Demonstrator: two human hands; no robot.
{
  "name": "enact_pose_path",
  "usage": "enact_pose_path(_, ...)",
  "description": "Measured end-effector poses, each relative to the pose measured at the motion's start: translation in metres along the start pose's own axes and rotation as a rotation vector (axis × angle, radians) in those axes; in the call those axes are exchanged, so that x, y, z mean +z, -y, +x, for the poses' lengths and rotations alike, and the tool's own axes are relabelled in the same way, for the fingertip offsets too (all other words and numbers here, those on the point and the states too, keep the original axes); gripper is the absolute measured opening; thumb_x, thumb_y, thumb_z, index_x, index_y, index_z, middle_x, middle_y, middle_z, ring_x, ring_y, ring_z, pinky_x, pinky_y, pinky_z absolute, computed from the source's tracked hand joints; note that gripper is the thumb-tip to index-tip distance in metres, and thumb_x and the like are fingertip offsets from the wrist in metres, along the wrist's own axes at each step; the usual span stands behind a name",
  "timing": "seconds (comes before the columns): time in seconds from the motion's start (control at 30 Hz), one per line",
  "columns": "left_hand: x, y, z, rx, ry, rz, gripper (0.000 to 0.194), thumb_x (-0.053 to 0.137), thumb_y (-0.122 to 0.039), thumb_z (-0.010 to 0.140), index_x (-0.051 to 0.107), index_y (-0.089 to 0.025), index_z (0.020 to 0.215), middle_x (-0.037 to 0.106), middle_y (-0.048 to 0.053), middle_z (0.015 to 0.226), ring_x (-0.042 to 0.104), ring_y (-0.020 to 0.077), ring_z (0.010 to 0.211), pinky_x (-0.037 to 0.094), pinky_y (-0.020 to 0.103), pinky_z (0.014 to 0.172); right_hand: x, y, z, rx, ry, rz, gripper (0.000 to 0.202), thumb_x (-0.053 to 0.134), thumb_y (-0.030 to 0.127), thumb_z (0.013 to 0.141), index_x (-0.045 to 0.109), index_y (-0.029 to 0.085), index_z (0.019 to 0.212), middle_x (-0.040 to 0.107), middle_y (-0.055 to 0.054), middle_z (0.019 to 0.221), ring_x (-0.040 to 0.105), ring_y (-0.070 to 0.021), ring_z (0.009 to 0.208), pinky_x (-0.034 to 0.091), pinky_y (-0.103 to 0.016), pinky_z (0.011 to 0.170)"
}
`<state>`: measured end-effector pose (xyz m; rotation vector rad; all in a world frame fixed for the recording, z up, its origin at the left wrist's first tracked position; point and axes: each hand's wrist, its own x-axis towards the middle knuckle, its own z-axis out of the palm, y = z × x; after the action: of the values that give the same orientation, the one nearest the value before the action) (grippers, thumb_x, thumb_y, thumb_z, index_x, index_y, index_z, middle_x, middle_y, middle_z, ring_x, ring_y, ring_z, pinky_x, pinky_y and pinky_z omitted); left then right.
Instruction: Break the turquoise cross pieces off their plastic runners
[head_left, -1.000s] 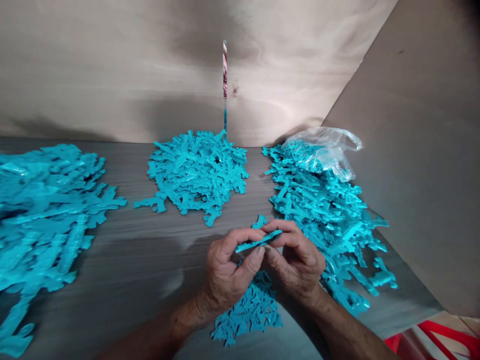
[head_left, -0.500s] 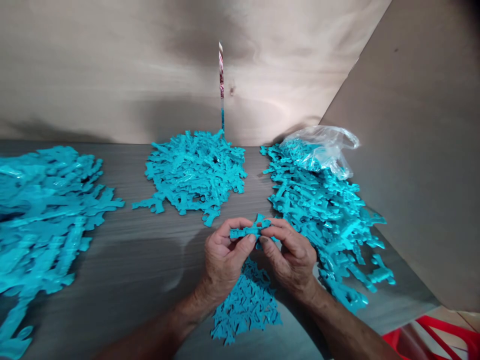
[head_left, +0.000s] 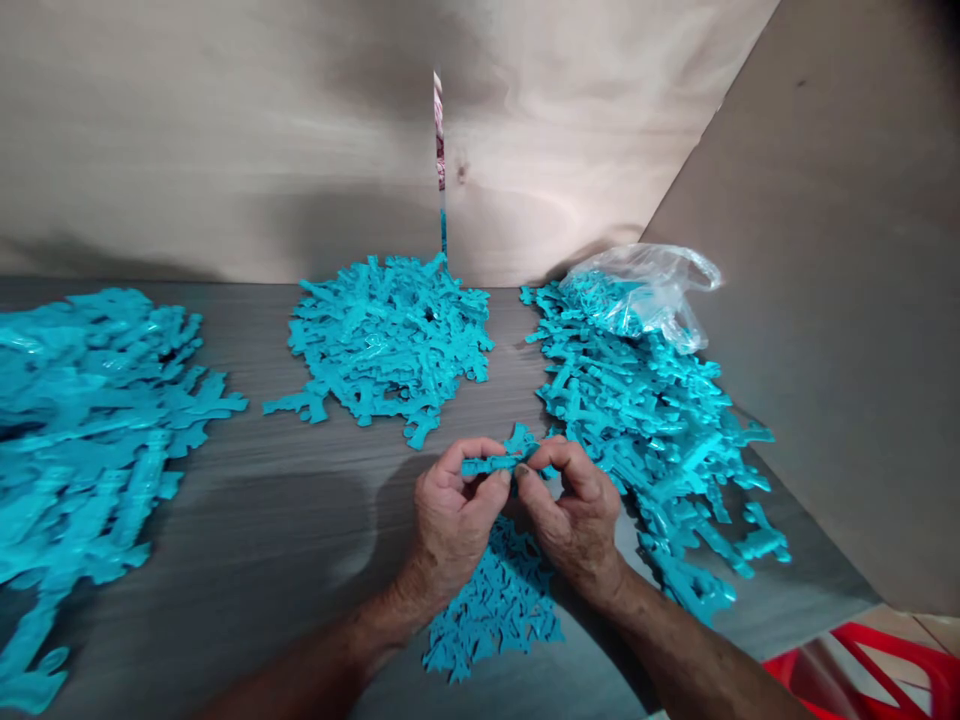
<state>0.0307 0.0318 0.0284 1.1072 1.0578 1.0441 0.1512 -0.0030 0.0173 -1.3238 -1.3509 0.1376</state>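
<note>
Between my hands is a turquoise toy-gun-shaped piece (head_left: 486, 465), held level above the table. My left hand (head_left: 454, 510) pinches its left part between thumb and fingers. At its right part, the thumb and index finger of my right hand (head_left: 574, 505) are pressed together on it, covering that end. Below my hands lies a heap of small turquoise scraps (head_left: 487, 620), partly hidden by my wrists. Just right of my right hand spreads a pile of similar turquoise pieces (head_left: 637, 420).
Another pile of turquoise pieces (head_left: 390, 340) sits at the back middle, and a large one (head_left: 90, 420) at the left. A clear plastic bag (head_left: 660, 290) rests on the right pile. Wooden panels (head_left: 225, 130) border the grey table (head_left: 285, 560). Something red (head_left: 892, 660) stands beyond the right edge.
My right hand has shifted slightly left, its thumb and index finger closing in tighter on the piece. My left hand keeps its grip almost unmoved.
</note>
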Motion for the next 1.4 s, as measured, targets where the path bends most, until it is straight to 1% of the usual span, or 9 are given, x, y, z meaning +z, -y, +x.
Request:
enact_pose_path(0.17, 0.002, -0.004, 0.002, 0.007, 0.057, -0.041, 0.028, 0.071, -0.018, 0.063, 0.064, -0.017, 0.090, 0.059, -0.006, 0.061, 0.051, 0.0070, 0.049, 0.040, 0.017, 0.049, 0.000, -0.007, -0.001, 0.165, 0.041, 0.138, 0.007, 0.057, 0.016, 0.083, 0.060, 0.022, 0.082, 0.062, 0.002, 0.073, 0.060, -0.0136, 0.067, 0.049, -0.025, 0.063)
enact_pose_path(0.33, 0.000, -0.003, 0.004, -0.019, 0.057, -0.054, 0.030, 0.072, -0.020, 0.064, 0.063, -0.017, 0.092, 0.061, -0.005, 0.061, 0.053, 0.0083, 0.051, 0.043, 0.019, 0.051, -0.001, -0.009, -0.001, 0.119, 0.063, 0.176, 0.010, 0.058, 0.014, 0.083, 0.063, 0.022, 0.084, 0.066, 0.000, 0.077, 0.063, -0.0150, 0.072, 0.051, -0.028, 0.068)
enact_pose_path(0.53, -0.001, -0.004, 0.004, -0.041, 0.059, -0.069, 0.031, 0.071, -0.021, 0.066, 0.060, -0.017, 0.094, 0.062, -0.005, 0.062, 0.054, 0.0091, 0.050, 0.044, 0.020, 0.050, -0.002, -0.004, 0.004, -0.019, 0.084, 0.096, 0.013, 0.060, 0.011, 0.080, 0.064, 0.023, 0.085, 0.067, 0.000, 0.076, 0.063, -0.0158, 0.073, 0.051, -0.030, 0.069)
enact_pose_path(0.7, -0.003, -0.004, 0.004, -0.017, 0.057, -0.036, 0.027, 0.071, -0.021, 0.065, 0.062, -0.017, 0.090, 0.060, -0.005, 0.060, 0.052, 0.0086, 0.049, 0.041, 0.019, 0.049, -0.002, -0.002, 0.005, 0.087, 0.115, 0.151, 0.010, 0.059, 0.013, 0.081, 0.063, 0.022, 0.080, 0.065, 0.001, 0.073, 0.061, -0.0140, 0.067, 0.049, -0.027, 0.064)
enact_pose_path(0.77, -0.003, -0.003, 0.005, -0.009, 0.050, -0.013, 0.025, 0.070, -0.021, 0.065, 0.063, -0.017, 0.088, 0.059, -0.006, 0.058, 0.050, 0.0083, 0.048, 0.041, 0.018, 0.048, -0.002, -0.002, 0.004, 0.099, 0.120, 0.155, 0.009, 0.059, 0.014, 0.081, 0.062, 0.022, 0.078, 0.064, 0.002, 0.072, 0.059, -0.0135, 0.065, 0.048, -0.026, 0.063)
enact_pose_path(0.97, -0.004, 0.000, 0.007, 0.053, 0.028, 0.063, 0.018, 0.067, -0.018, 0.064, 0.064, -0.017, 0.082, 0.054, -0.007, 0.055, 0.047, 0.0077, 0.046, 0.040, 0.018, 0.046, -0.002, -0.005, 0.002, 0.099, 0.078, 0.101, 0.009, 0.063, 0.013, 0.078, 0.062, 0.022, 0.080, 0.068, -0.001, 0.083, 0.066, -0.0177, 0.083, 0.052, -0.030, 0.075)
enact_pose_path(1.07, -0.004, 0.000, 0.007, 0.082, 0.024, 0.119, 0.015, 0.066, -0.016, 0.064, 0.064, -0.017, 0.079, 0.052, -0.007, 0.053, 0.044, 0.0067, 0.044, 0.037, 0.017, 0.044, -0.001, -0.007, 0.000, 0.098, 0.070, 0.101, 0.010, 0.063, 0.014, 0.077, 0.060, 0.022, 0.081, 0.066, 0.000, 0.081, 0.066, -0.0169, 0.080, 0.052, -0.029, 0.072)
enact_pose_path(1.27, -0.004, 0.003, 0.009, 0.122, -0.001, 0.195, 0.017, 0.063, -0.014, 0.062, 0.065, -0.018, 0.078, 0.062, -0.005, 0.063, 0.049, 0.0069, 0.044, 0.040, 0.017, 0.044, 0.003, -0.006, -0.004, 0.195, 0.074, 0.143, 0.011, 0.062, 0.014, 0.074, 0.055, 0.022, 0.076, 0.064, 0.002, 0.076, 0.063, -0.0154, 0.074, 0.050, -0.027, 0.069)
enact_pose_path(1.4, -0.004, 0.005, 0.010, 0.137, -0.009, 0.251, 0.015, 0.060, -0.012, 0.060, 0.064, -0.018, 0.073, 0.059, -0.006, 0.056, 0.048, 0.0074, 0.042, 0.038, 0.017, 0.042, 0.006, -0.005, -0.006, 0.230, 0.104, 0.132, 0.010, 0.060, 0.015, 0.074, 0.053, 0.022, 0.074, 0.063, 0.003, 0.072, 0.061, -0.0143, 0.069, 0.049, -0.026, 0.066)
